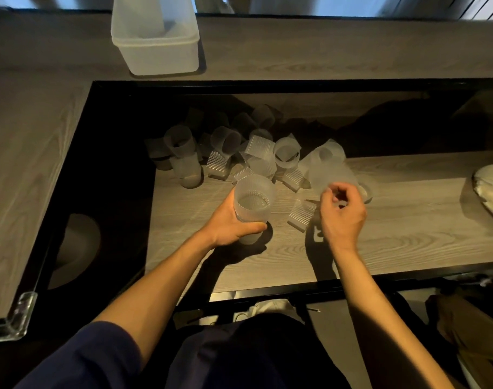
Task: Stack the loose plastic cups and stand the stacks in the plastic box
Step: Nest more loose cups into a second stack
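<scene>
Pale wood-grain desk [408,220], left hand [228,223] wrapped round one upright stack of frosted ribbed plastic cups [253,203], mouth up, right hand [342,211] pinching one blurred frosted cup [332,175] tilted sideways, heap of loose cups [239,153] behind, count unclear, one translucent rectangular plastic box [161,54] on far ledge, second stack [152,21] upright inside

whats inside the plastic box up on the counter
One pale stack of cups stands in the plastic box, its top cut off by the frame. The frosted walls blur the box floor, so anything lying there is hidden.
</scene>
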Motion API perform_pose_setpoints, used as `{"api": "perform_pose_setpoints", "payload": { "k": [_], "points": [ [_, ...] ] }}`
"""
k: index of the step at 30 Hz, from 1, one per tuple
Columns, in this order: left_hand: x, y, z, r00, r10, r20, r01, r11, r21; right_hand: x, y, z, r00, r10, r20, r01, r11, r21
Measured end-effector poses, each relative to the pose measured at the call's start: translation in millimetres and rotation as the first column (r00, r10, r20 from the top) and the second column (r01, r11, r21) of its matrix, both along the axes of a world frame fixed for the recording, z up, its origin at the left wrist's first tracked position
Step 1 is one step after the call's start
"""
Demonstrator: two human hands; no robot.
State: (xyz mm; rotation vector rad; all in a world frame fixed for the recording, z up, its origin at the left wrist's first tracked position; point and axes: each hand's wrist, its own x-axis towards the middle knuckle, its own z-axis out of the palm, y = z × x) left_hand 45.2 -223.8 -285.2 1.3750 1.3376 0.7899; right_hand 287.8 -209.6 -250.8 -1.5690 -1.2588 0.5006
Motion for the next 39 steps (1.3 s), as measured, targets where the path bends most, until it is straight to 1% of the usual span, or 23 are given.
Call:
{"api": "perform_pose_setpoints", "payload": {
  "k": [1,3,5,7,9,13,15,17,18,19,20,22,23,24,25,26,28,30,31,32,35,37,39],
  "points": [
    [0,0,0,1.0,-0.002,0.004,0.002,1.0,0.006,-9,-2,14,0.998,0.064,-0.004,-0.063,0.994,0.092],
    [0,0,1,1.0,-0.001,0.009,0.001,1.0,0.017,-27,-6,43,0.964,0.248,0.098,-0.265,0.932,0.247],
    [0,0,1,1.0,0.005,0.019,-0.006,0.999,0.032,-43,-10,60,0.852,0.441,0.281,-0.511,0.815,0.271],
    [0,-1,1,1.0,0.001,0.03,-0.003,0.998,0.057,-54,-10,62,0.713,0.543,0.444,-0.669,0.717,0.197],
    [1,-1,1,1.0,-0.001,0.03,-0.001,0.997,0.074,-59,-8,58,0.631,0.565,0.532,-0.714,0.691,0.113],
    [3,-2,1,0.999,0.008,0.038,-0.01,0.999,0.049,-57,-3,56,0.566,0.547,0.617,-0.725,0.686,0.057],
    [3,-1,0,0.999,0.013,0.051,-0.016,0.999,0.045,-54,-3,55,0.52,0.586,0.622,-0.745,0.667,-0.005],
    [2,-1,-1,0.999,0.012,0.048,-0.014,0.999,0.045,-51,-5,54,0.476,0.665,0.575,-0.749,0.65,-0.132],
    [1,-1,-2,0.999,0.015,0.044,-0.017,0.999,0.036,-49,-6,53,0.494,0.706,0.507,-0.747,0.643,-0.168],
    [1,-2,-2,0.999,0.019,0.039,-0.02,0.999,0.025,-46,-6,52,0.557,0.72,0.414,-0.739,0.657,-0.149],
    [1,-2,-1,0.999,0.024,0.034,-0.025,1.0,0.019,-43,-6,51,0.653,0.687,0.318,-0.703,0.706,-0.083],
    [2,-2,-1,0.999,0.025,0.023,-0.026,0.999,0.02,-35,-1,44,0.863,0.486,0.137,-0.494,0.869,0.03],
    [2,-1,-2,1.0,0.023,0.019,-0.023,1.0,0.018,-29,3,35,0.934,0.347,0.087,-0.35,0.937,0.014],
    [3,-1,-1,1.0,0.023,0.015,-0.024,1.0,0.015,-23,8,25,0.968,0.234,0.085,-0.231,0.972,-0.052],
    [3,-2,0,1.0,0.025,0.009,-0.025,1.0,0.011,-15,12,11,0.972,0.178,0.151,-0.155,0.976,-0.155],
    [2,-2,1,1.0,0.027,0.004,-0.027,1.0,0.009,-8,17,-3,0.945,0.196,0.26,-0.121,0.953,-0.279],
    [2,-1,0,1.0,0.027,-0.006,-0.027,1.0,0.007,3,22,-29,0.834,0.364,0.415,-0.107,0.844,-0.525],
    [2,-2,1,1.0,0.018,-0.004,-0.018,1.0,0.007,7,22,-46,0.758,0.488,0.432,-0.076,0.725,-0.685],
    [1,-2,1,1.0,0.018,-0.004,-0.018,1.0,0.007,7,22,-52,0.742,0.513,0.431,-0.063,0.694,-0.717],
    [1,-2,1,1.0,0.018,-0.005,-0.018,1.0,0.007,7,21,-57,0.732,0.517,0.443,-0.049,0.689,-0.723],
    [0,-1,2,1.0,0.006,-0.02,-0.006,1.0,0.013,3,21,-66,0.729,0.489,0.479,-0.021,0.716,-0.698],
    [0,-1,3,1.0,0.0,-0.019,0.0,1.0,0.01,1,22,-70,0.752,0.505,0.423,-0.065,0.696,-0.715],
    [1,-1,3,1.0,-0.001,-0.013,0.001,1.0,0.003,-2,23,-71,0.805,0.496,0.325,-0.143,0.694,-0.706]
  ]
}}
